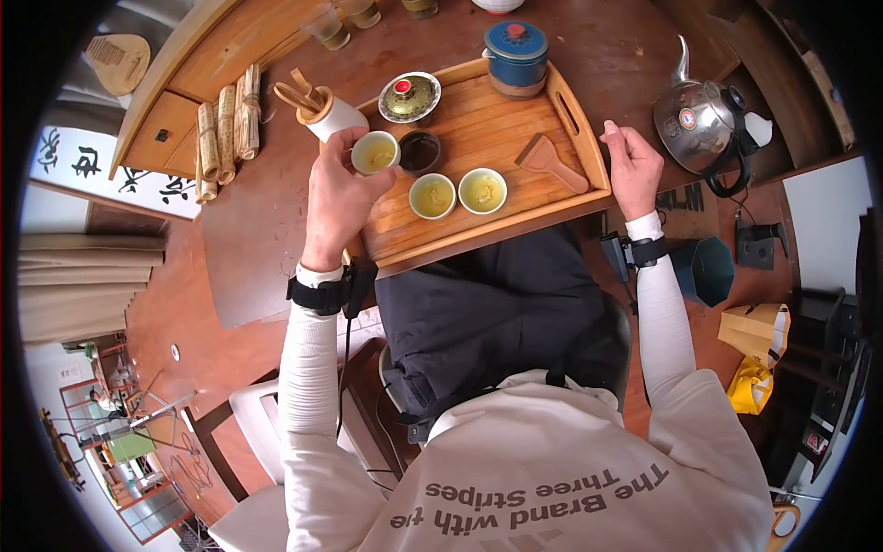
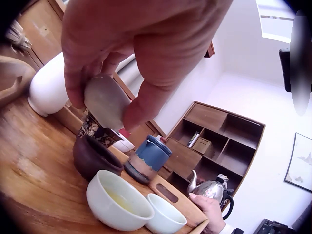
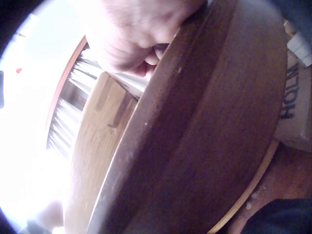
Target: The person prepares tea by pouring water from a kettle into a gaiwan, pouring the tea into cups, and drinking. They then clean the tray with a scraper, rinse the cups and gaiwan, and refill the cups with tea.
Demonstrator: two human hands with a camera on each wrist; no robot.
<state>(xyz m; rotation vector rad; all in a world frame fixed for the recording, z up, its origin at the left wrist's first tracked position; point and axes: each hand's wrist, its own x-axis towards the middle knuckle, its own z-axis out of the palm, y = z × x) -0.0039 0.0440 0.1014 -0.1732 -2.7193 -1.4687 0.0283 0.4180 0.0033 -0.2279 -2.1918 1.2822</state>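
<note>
My left hand pinches a small white cup of pale yellow tea between thumb and fingers. That cup is raised above the wooden tray, at its left side. Close by it on the tray sits a dark brown bowl. Two more white cups, a left one and a right one, stand near the front edge with yellow tea inside. Beyond the tray's right end, my right hand rests at the table edge, fingers loosely curled and holding nothing.
The tray also bears a lidded patterned bowl, a blue lidded pot and a flat brown scraper-shaped tool. A white holder with wooden tools stands at left. To the right is a steel kettle; rolled bamboo slips lie far left.
</note>
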